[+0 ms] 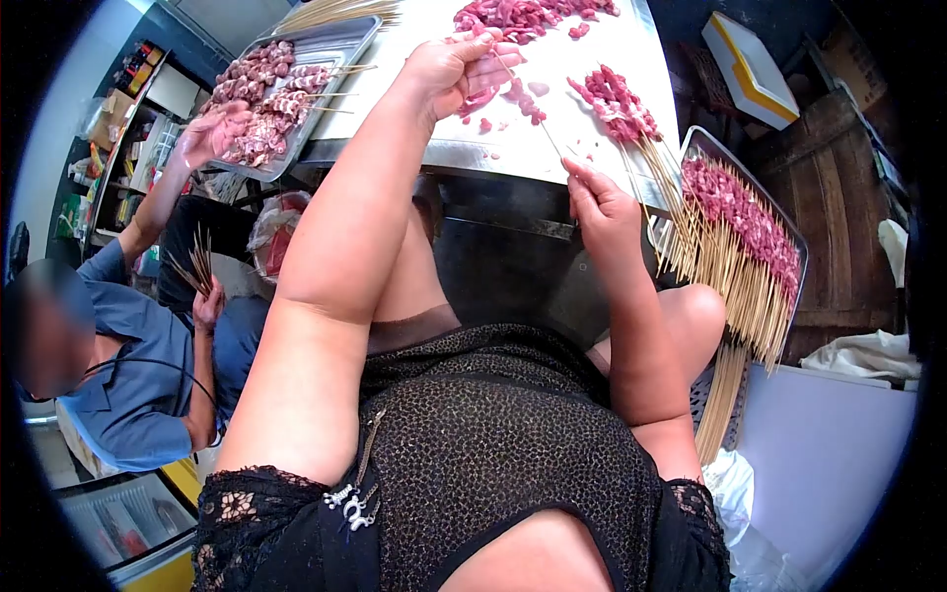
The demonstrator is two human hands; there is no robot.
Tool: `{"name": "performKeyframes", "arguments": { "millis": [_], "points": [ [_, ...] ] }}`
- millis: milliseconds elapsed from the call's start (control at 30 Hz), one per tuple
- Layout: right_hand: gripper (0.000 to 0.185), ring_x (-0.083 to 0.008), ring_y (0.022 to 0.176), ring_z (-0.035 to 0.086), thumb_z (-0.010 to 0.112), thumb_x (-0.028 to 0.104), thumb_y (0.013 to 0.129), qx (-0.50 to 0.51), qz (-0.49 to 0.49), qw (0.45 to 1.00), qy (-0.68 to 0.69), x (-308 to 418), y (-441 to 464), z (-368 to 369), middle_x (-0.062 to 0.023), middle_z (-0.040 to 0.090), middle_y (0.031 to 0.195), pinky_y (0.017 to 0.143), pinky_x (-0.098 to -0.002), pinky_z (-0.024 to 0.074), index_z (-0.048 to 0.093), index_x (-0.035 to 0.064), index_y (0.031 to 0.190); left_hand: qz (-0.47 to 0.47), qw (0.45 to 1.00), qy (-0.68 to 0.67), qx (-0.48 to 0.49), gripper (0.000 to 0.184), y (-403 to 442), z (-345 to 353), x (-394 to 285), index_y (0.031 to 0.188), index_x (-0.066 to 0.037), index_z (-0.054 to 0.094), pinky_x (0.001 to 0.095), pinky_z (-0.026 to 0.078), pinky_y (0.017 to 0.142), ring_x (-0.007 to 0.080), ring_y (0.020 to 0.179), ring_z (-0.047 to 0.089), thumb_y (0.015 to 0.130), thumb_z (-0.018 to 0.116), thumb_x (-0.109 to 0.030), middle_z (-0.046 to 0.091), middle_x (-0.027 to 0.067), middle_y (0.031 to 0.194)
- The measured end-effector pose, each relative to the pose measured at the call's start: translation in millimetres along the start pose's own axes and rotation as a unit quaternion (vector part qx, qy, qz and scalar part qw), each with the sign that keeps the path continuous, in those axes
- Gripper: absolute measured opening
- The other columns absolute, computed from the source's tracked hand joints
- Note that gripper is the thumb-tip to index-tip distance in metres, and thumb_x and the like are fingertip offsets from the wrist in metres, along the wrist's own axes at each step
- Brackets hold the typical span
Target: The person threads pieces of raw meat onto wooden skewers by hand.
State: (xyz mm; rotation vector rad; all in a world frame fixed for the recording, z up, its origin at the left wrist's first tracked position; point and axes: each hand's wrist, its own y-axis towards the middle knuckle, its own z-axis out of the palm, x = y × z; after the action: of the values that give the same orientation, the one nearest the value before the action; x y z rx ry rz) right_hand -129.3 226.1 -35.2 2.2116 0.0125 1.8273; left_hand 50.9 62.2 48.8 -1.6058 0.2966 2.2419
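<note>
A thin bamboo skewer (552,137) slants up across the metal table, with a few red meat pieces (524,99) along its upper part. My right hand (602,200) pinches its lower end at the table's front edge. Around the tip of the skewer, my left hand (462,75) has its fingers curled, with raw meat (480,101) against them. Exactly what lies between those fingertips is partly hidden. Beside my right hand lies a bunch of filled meat skewers (619,105).
The metal table (404,104) carries a pile of cut meat (523,16) at the back. A tray of skewers (745,232) stands at right, another meat tray (357,49) at left. A co-worker (148,345) sits at left, holding sticks (195,264) and reaching toward the left tray.
</note>
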Motion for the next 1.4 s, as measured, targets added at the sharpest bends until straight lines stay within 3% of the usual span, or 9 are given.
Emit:
{"name": "performKeyframes", "arguments": {
  "millis": [100, 167, 500, 567, 667, 767, 1200, 1267, 1400],
  "points": [
    [0.025, -0.0017, 0.058, 0.042, 0.055, 0.007, 0.088, -0.003, -0.010, 1.000, -0.001, -0.8, 0.8, 0.7, 0.0050, 0.049, 0.067, 0.051, -0.0162, 0.0332, 0.062, 0.0029, 0.111, 0.011, 1.000, -0.020, -0.015, 0.027, -0.3, 0.7, 0.1, 0.114, 0.006, 0.048, 0.0366, 0.054, 0.084, 0.0301, 0.100, 0.060, 0.093, 0.046, -0.011, 0.058, 0.0239, 0.108],
    [0.021, -0.0055, 0.052, 0.046, 0.057, 0.010, 0.087, -0.016, -0.023, 1.000, -0.011, -0.5, 1.5, 0.5, -0.0003, 0.052, 0.058, 0.051, -0.0213, 0.0399, 0.065, 0.0061, 0.106, 0.025, 0.999, -0.012, -0.027, 0.028, 0.5, -0.1, 0.4, 0.115, 0.006, 0.048, 0.0366, 0.054, 0.083, 0.0295, 0.099, 0.061, 0.093, 0.046, -0.011, 0.059, 0.0228, 0.107],
    [0.021, -0.0052, 0.053, 0.047, 0.058, 0.010, 0.086, -0.027, -0.025, 0.999, -0.013, -2.3, 3.3, -3.2, -0.0008, 0.053, 0.059, 0.052, -0.0210, 0.0404, 0.065, 0.0064, 0.106, 0.017, 1.000, 0.020, 0.004, 0.028, -4.3, 9.3, 2.2, 0.115, 0.003, 0.049, 0.0311, 0.055, 0.080, 0.0245, 0.099, 0.062, 0.093, 0.047, -0.014, 0.059, 0.0204, 0.111],
    [0.024, -0.0029, 0.057, 0.043, 0.056, 0.006, 0.087, -0.028, -0.047, 0.998, -0.014, -9.7, 4.6, -1.2, 0.0044, 0.051, 0.067, 0.052, -0.0170, 0.0358, 0.063, 0.0029, 0.110, -0.001, 0.998, -0.067, 0.014, 0.026, -5.9, 12.7, 3.0, 0.113, 0.002, 0.050, 0.0320, 0.054, 0.079, 0.0253, 0.101, 0.061, 0.093, 0.047, -0.015, 0.059, 0.0199, 0.111],
    [0.024, -0.0031, 0.057, 0.043, 0.057, 0.006, 0.088, -0.048, -0.097, 0.994, -0.034, -14.0, 6.9, 3.1, 0.0040, 0.051, 0.067, 0.052, -0.0171, 0.0363, 0.063, 0.0025, 0.110, -0.010, 0.994, -0.105, -0.004, 0.025, -6.2, 17.2, 5.3, 0.112, 0.001, 0.050, 0.0335, 0.054, 0.079, 0.0266, 0.102, 0.060, 0.093, 0.047, -0.015, 0.059, 0.0200, 0.111],
    [0.021, -0.0043, 0.054, 0.045, 0.059, 0.008, 0.086, -0.066, -0.095, 0.993, -0.027, -9.7, 6.4, 4.1, -0.0006, 0.053, 0.061, 0.052, -0.0197, 0.0394, 0.065, 0.0042, 0.106, -0.001, 0.996, -0.086, 0.001, 0.025, -12.9, 27.0, 4.7, 0.112, 0.000, 0.050, 0.0355, 0.054, 0.080, 0.0277, 0.102, 0.060, 0.093, 0.047, -0.015, 0.059, 0.0203, 0.111],
    [0.022, -0.0035, 0.054, 0.044, 0.056, 0.008, 0.088, -0.040, -0.040, 0.998, 0.018, -2.1, 4.1, -1.7, 0.0035, 0.050, 0.062, 0.052, -0.0184, 0.0373, 0.064, 0.0034, 0.107, 0.059, 0.995, -0.073, 0.033, 0.022, -7.9, 35.1, 10.7, 0.111, 0.003, 0.051, 0.0348, 0.055, 0.079, 0.0256, 0.095, 0.062, 0.091, 0.049, -0.008, 0.061, 0.0175, 0.104],
    [0.022, -0.0034, 0.054, 0.043, 0.056, 0.008, 0.088, -0.033, -0.026, 0.998, 0.039, -2.0, 3.4, -0.8, 0.0034, 0.049, 0.061, 0.052, -0.0187, 0.0374, 0.064, 0.0034, 0.107, 0.059, 0.995, -0.063, -0.039, 0.022, -9.7, 40.3, 10.2, 0.110, 0.003, 0.051, 0.0342, 0.055, 0.078, 0.0242, 0.090, 0.063, 0.092, 0.049, -0.008, 0.062, 0.0163, 0.100],
    [0.022, -0.0035, 0.054, 0.043, 0.056, 0.008, 0.088, -0.032, -0.037, 0.998, 0.033, 0.8, 1.8, 0.5, 0.0036, 0.049, 0.061, 0.051, -0.0186, 0.0373, 0.064, 0.0033, 0.108, 0.091, 0.992, -0.069, -0.057, 0.021, 0.3, 33.1, 16.8, 0.110, 0.004, 0.050, 0.0351, 0.055, 0.079, 0.0239, 0.088, 0.063, 0.092, 0.047, -0.008, 0.062, 0.0162, 0.097]
  ]
}}
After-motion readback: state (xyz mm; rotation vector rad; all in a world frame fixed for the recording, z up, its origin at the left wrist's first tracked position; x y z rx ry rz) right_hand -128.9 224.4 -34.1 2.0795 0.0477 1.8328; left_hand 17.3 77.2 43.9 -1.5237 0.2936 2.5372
